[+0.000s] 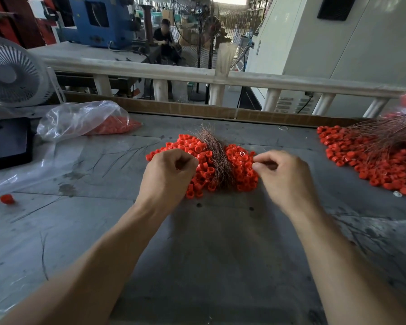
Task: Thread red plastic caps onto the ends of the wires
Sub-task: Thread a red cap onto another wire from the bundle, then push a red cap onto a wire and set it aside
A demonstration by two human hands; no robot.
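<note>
Red caps [203, 165] heaped on bench [220, 242], copper wire bundle [217, 158] lying across pile, right between both grips. Left hand [171, 172] curled at pile's left edge, right hand [284, 174] pinching fingertips together at right edge; can't tell what either's grasping, too small.

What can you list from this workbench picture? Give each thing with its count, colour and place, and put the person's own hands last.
cap pile: many, red, table centre
wire bundle: one, coppery, lying across cap pile
second cap pile: many, red, far right, wires on it
plastic bag: one, clear, red caps inside, back left
loose cap: one, red, left edge
fan: one, white, back left
table: one, grey
left hand: fingers curled, at pile's left
right hand: fingertips pinched, at pile's right
</note>
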